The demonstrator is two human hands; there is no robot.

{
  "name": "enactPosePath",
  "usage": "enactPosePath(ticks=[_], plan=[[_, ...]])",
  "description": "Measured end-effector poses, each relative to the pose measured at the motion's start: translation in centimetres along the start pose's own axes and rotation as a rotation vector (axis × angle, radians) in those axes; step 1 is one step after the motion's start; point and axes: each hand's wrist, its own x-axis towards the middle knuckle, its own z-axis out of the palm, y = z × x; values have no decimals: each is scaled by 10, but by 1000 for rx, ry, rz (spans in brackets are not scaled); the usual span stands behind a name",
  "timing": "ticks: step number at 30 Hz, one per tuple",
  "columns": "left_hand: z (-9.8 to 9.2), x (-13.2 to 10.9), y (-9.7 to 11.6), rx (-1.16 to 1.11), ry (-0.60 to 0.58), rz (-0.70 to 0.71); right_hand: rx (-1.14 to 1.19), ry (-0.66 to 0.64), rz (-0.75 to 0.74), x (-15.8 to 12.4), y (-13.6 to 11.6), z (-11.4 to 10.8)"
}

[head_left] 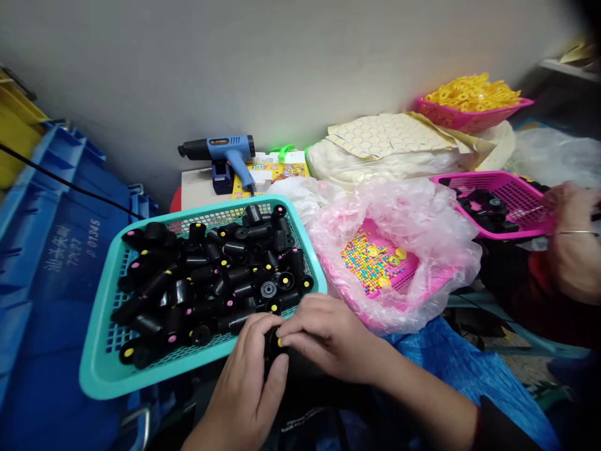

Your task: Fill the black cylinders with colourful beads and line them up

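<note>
My left hand [246, 382] is wrapped round a small black cylinder [271, 347] just in front of the teal basket [101, 369]. My right hand [323, 335] meets it from the right, fingertips pinched on a small yellow bead [280, 342] at the cylinder's end. The teal basket holds several black cylinders [211, 282], many with yellow or pink dots on their ends. To the right a pink basket lined with a clear plastic bag [422, 238] holds coloured beads [370, 263].
Blue crates [51, 263] stand at the left. A blue heat gun [225, 153] rests by the wall. Another person's hand [573, 238] is at the right beside a pink basket [516, 194] of black parts. A far pink basket [464, 116] holds yellow rings.
</note>
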Motion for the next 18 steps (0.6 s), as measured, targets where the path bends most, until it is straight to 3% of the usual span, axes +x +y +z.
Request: enactPosePath(ticks=[3, 7, 14, 18], plan=[[1, 2, 5, -3, 36, -3, 192, 48, 159, 0, 3, 8], [3, 4, 10, -36, 22, 7, 512, 10, 394, -1, 9, 18], [-2, 6, 13, -158, -41, -47, 707, -58, 517, 0, 4, 15], [-6, 6, 19, -242, -117, -83, 862, -10, 552, -4, -2, 13]])
